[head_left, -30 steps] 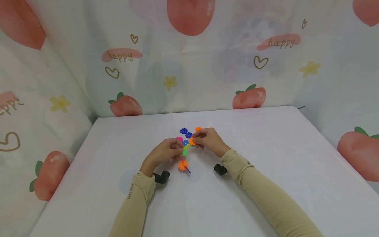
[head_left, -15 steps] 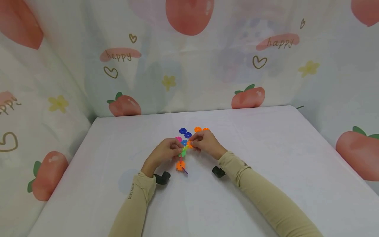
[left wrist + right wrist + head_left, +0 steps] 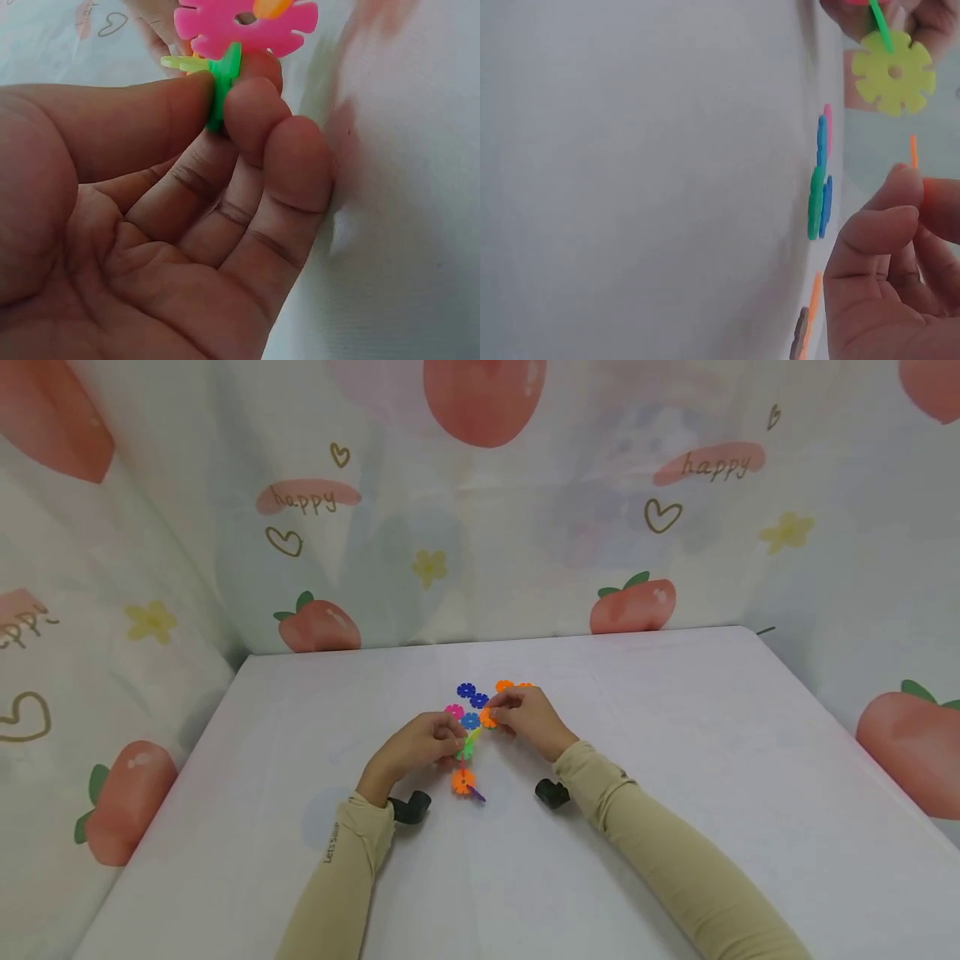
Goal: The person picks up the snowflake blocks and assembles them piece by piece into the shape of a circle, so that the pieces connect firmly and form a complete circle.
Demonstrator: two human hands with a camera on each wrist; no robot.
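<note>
My left hand (image 3: 412, 750) pinches a green notched snowflake disc (image 3: 219, 94) between thumb and fingers. That disc belongs to a joined chain: a yellow disc (image 3: 895, 73) slots into it on one side, a pink disc (image 3: 217, 28) on the other. Lower on the chain hang an orange disc (image 3: 462, 782) and a purple disc (image 3: 477, 794). My right hand (image 3: 534, 720) pinches a separate orange disc (image 3: 487, 717), seen edge-on in the right wrist view, with a small gap between it and the yellow disc.
Loose discs lie on the white table (image 3: 645, 735) beyond the hands: dark blue ones (image 3: 467, 691), a light blue one (image 3: 470, 721), a pink one (image 3: 453, 712) and orange ones (image 3: 505, 686). A green disc (image 3: 816, 204) shows in the right wrist view. Patterned cloth (image 3: 487, 527) hangs behind.
My right hand brought its orange disc down to the yellow disc, then drew it back up and to the right. My left hand has stayed almost in place with the chain.
</note>
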